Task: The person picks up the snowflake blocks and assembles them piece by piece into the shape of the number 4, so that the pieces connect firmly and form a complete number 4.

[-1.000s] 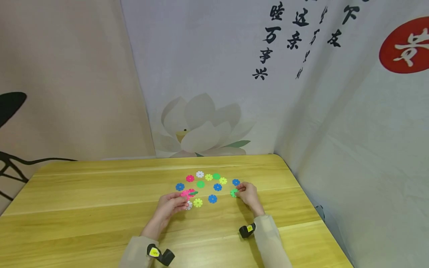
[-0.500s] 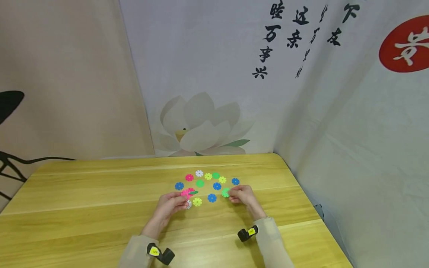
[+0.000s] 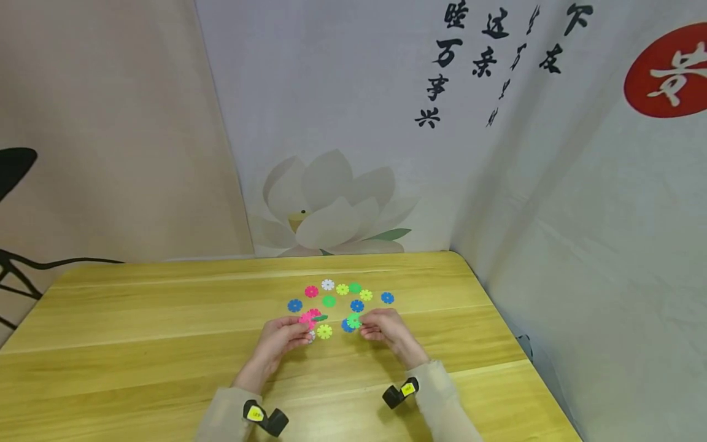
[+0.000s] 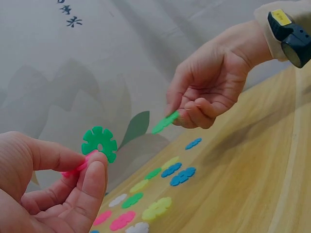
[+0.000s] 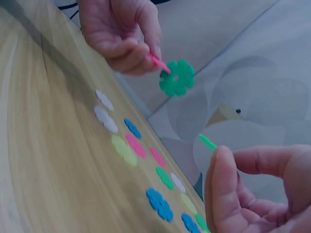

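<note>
Alignment looks like what matters most here. The left hand pinches a pink disc, and a darker green disc stands crosswise at its edge, apparently slotted into it. The right hand pinches a brighter green disc by its rim, well out over the fingertips, with a gap between it and the pair. Both hands hold their pieces above the counter; the blue disc that seems to touch the bright one in the head view lies below.

If these are to be joined, turn the loose piece so that its plane crosses that of its partner, bring notch to notch, and press straight in. A skewed push would probably bend the thin rim (it looks like light plastic) or twist the first joint. The left hand would do best to brace the pair close to the chosen notch, with fingertips off the slot. Staying raised is sensible too, since dropping low could scatter the loose discs.
</note>
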Action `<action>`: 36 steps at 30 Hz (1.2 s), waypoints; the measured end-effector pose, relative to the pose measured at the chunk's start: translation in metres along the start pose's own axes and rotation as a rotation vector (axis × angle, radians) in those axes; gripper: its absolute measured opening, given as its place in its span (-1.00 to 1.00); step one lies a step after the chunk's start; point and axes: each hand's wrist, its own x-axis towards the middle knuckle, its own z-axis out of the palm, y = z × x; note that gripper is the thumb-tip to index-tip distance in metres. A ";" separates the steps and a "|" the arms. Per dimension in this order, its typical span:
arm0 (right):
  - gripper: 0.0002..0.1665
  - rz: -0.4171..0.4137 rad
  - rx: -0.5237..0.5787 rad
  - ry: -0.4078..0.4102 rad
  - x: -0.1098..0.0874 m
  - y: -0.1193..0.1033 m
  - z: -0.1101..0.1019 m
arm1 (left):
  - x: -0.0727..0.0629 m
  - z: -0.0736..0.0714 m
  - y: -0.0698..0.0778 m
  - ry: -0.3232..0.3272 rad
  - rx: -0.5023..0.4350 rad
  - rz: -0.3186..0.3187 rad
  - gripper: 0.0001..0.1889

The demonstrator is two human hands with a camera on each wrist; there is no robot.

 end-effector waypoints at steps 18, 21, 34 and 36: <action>-0.84 -0.036 0.025 -0.083 -0.006 -0.011 0.028 | -0.002 0.001 -0.002 -0.063 0.028 -0.005 -0.78; -0.84 -0.033 0.025 -0.091 -0.006 -0.011 0.031 | -0.002 0.001 -0.001 -0.059 0.028 0.000 -0.79; -0.84 -0.059 -0.070 -0.064 -0.006 -0.008 0.037 | -0.005 0.007 -0.001 0.069 0.111 0.015 -0.80; -0.84 -0.071 -0.094 -0.054 -0.007 -0.009 0.039 | -0.006 0.008 -0.002 0.091 0.117 0.021 -0.81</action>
